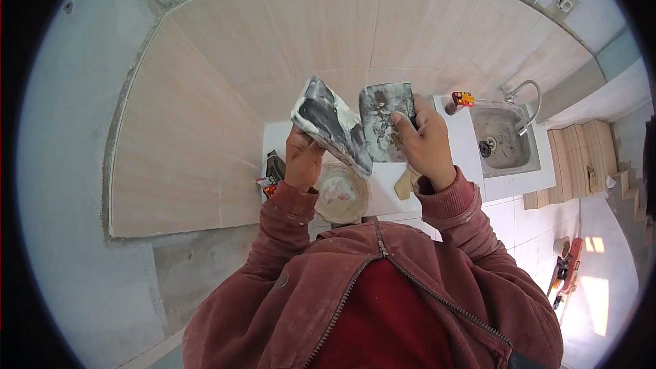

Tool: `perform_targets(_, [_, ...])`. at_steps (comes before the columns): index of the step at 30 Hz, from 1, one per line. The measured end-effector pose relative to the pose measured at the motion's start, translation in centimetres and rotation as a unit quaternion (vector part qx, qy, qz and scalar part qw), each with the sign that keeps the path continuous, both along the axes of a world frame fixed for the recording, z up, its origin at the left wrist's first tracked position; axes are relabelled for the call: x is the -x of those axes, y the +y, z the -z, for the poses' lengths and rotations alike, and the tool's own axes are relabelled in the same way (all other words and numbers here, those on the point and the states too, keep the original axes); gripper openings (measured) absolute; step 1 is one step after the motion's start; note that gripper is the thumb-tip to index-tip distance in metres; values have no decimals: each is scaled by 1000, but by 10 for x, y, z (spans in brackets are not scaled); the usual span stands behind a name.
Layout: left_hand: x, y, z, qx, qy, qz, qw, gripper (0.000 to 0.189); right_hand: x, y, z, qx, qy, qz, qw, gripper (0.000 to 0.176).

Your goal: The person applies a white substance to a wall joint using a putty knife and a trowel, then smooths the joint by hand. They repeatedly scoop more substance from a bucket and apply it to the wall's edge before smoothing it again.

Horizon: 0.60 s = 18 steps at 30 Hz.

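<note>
Hands (pixel 429 138) grip 2 smeared slabs (pixel 331 123), 1 each, inner edges close, open room rightward toward the sink (pixel 512 160).

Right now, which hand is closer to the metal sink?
Right: the right hand is held up left of the metal sink; the left hand is farther left.

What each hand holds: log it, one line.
left hand: holding dark smeared block | right hand: holding grey smeared slab
</note>
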<state>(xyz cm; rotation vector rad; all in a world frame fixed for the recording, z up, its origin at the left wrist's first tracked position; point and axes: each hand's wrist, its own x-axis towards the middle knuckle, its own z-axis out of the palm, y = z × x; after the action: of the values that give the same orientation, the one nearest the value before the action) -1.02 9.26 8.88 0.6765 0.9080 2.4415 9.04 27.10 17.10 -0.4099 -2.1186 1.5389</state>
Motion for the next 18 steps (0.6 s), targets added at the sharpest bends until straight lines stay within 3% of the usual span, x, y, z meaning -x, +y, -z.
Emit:
perform_targets(2, [2,1,0,5,-19,6,1000,45,-6,-7,-16,-154,-13,-15,988,15])
perform_targets(9, [4,8,-5,49,-27,30,998,36,-2,-4,-1,-293,34,-76,953,12])
perform_targets(12, [3,11,-3,144,-33,-17,989,31,-4,8,12,-252,-23,-131,959,15])
perform_targets(13, [5,7,4,140,-34,-17,989,31,-6,11,16,-82,-69,-179,978,18])
perform_targets(14, [8,1,9,166,-36,-30,985,30,-5,15,16,85,-108,-220,966,20])
perform_targets(15, [13,0,9,185,-32,-41,981,29,-2,20,15,69,-101,-217,969,20])
perform_targets(17, [9,-4,1,141,-63,-44,987,31,9,36,3,168,23,-169,971,25])
perform_targets(18, [8,-10,5,127,-79,-47,988,32,13,48,-20,195,24,-88,977,28])
